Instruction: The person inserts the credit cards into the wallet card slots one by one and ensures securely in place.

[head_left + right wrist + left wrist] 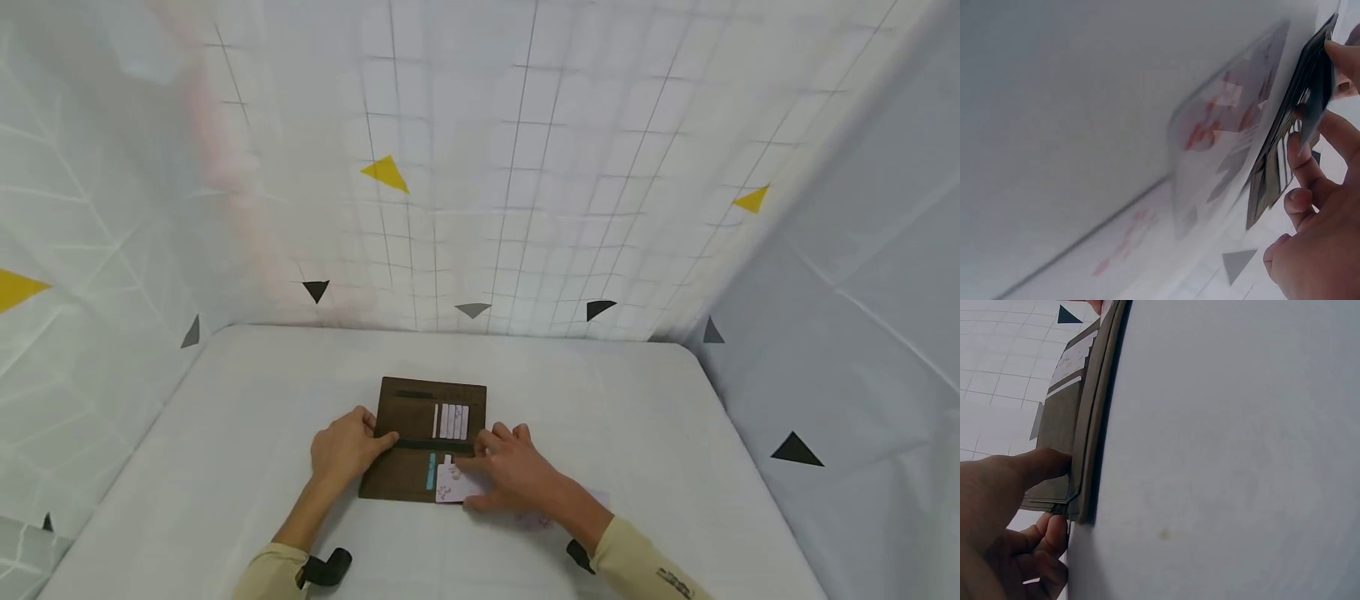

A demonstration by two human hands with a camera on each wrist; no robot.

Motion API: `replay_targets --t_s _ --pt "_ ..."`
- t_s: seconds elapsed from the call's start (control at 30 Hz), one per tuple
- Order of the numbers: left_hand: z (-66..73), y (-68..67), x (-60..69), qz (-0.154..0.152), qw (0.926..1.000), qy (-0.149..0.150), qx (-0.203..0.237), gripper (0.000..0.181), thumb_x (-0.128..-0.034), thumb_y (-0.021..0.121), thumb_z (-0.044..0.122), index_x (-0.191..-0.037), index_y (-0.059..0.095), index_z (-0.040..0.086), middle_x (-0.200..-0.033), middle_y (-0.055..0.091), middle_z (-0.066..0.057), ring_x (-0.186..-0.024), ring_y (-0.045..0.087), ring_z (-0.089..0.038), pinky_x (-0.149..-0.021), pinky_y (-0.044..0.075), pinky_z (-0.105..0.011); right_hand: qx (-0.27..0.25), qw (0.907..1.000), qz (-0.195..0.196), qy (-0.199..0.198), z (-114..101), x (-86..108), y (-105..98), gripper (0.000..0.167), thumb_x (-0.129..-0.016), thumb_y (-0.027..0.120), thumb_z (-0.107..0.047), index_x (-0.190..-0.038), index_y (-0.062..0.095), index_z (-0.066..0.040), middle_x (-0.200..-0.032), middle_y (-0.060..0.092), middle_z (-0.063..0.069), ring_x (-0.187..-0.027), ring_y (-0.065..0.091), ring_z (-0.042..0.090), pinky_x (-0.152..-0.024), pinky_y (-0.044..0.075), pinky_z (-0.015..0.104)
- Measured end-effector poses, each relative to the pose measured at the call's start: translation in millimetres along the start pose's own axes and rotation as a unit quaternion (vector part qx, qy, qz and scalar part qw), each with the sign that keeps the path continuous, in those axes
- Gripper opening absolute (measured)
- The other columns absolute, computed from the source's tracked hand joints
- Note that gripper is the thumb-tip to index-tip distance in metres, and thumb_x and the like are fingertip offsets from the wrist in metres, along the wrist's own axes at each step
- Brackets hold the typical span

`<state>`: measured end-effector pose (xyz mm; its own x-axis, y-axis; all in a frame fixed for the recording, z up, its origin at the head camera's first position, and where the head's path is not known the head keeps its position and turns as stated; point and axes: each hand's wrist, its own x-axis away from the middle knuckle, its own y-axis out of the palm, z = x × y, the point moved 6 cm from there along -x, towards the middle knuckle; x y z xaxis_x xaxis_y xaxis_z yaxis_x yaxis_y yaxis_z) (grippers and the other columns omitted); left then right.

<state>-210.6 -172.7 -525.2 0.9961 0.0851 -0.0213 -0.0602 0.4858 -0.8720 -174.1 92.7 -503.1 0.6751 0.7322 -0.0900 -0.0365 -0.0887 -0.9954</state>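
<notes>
A brown wallet (397, 479) lies unfolded on the white table, its fold running across the middle. My left hand (343, 446) grips its left edge at the fold; in the left wrist view the thumb (1041, 465) lies on top of the wallet (1060, 428), with the other fingers at its edge. Over the lower right part, my right hand (517, 473) pinches a pale card with a floral print (450, 490) between thumb and index finger. Several pale cards (453, 422) fill the upper slots. A blue card (431, 472) shows in the lower half.
Flat on the table (637, 400) under the right forearm lie pale printed cards (534, 522), larger in the right wrist view as two overlapping translucent-looking sheets (1222, 131). White sheeting with grid lines (480, 150) and yellow and black triangles hangs behind and at both sides.
</notes>
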Motion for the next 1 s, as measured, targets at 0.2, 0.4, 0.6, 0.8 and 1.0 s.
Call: replay_targets --t_s 0.2,0.4,0.6,0.8,1.0 --pt "1.2 -0.8 -0.1 -0.007 1.0000 -0.003 0.006 0.046 -0.0791 0.080 0.053 -0.093 0.066 0.011 -0.083 0.072 0.003 -0.061 0.057 -0.010 -0.052 0.040 -0.029 -0.020 0.9986 -0.006 0.050 18 10.1 -4 0.051 -0.082 0.071 -0.062 -0.127 0.069 -0.039 -0.100 0.050 -0.010 -0.089 0.035 0.011 -0.073 0.022 0.039" --pt "1.3 -2.5 0.3 0.001 0.9999 0.004 0.013 0.046 -0.0789 0.081 0.051 -0.094 0.066 0.010 -0.081 0.072 0.003 -0.060 0.057 -0.010 -0.051 0.041 -0.029 -0.021 0.9992 0.004 0.035 21 12.6 -5 0.052 -0.082 0.072 -0.062 -0.127 0.070 -0.037 -0.099 0.051 -0.009 -0.088 0.035 0.011 -0.072 0.022 0.038" --pt "1.0 -1.7 0.2 -0.002 0.9998 0.000 0.018 0.046 -0.0788 0.081 0.050 -0.094 0.066 0.009 -0.078 0.070 0.003 -0.058 0.056 -0.011 -0.050 0.041 -0.029 -0.018 0.9996 0.008 0.021 15 10.4 -3 0.052 -0.083 0.070 -0.064 -0.127 0.070 -0.038 -0.098 0.049 -0.010 -0.088 0.034 0.011 -0.072 0.021 0.038" --pt "1.1 -2.3 -0.3 -0.003 0.9998 -0.007 0.016 0.047 -0.0791 0.080 0.052 -0.094 0.066 0.010 -0.080 0.071 0.003 -0.060 0.057 -0.011 -0.052 0.041 -0.030 -0.002 0.9994 0.018 0.028 16 9.0 0 0.053 -0.083 0.069 -0.065 -0.128 0.069 -0.038 -0.100 0.049 -0.010 -0.087 0.033 0.011 -0.073 0.023 0.039" --pt "2.1 -2.7 0.2 -0.005 0.9998 -0.006 0.018 0.047 -0.0793 0.080 0.051 -0.095 0.067 0.008 -0.079 0.070 0.002 -0.060 0.056 -0.011 -0.051 0.041 -0.029 0.001 1.0000 0.001 0.004 14 5.6 -3 0.052 -0.083 0.070 -0.064 -0.129 0.069 -0.038 -0.097 0.047 -0.010 -0.088 0.033 0.012 -0.072 0.021 0.037"
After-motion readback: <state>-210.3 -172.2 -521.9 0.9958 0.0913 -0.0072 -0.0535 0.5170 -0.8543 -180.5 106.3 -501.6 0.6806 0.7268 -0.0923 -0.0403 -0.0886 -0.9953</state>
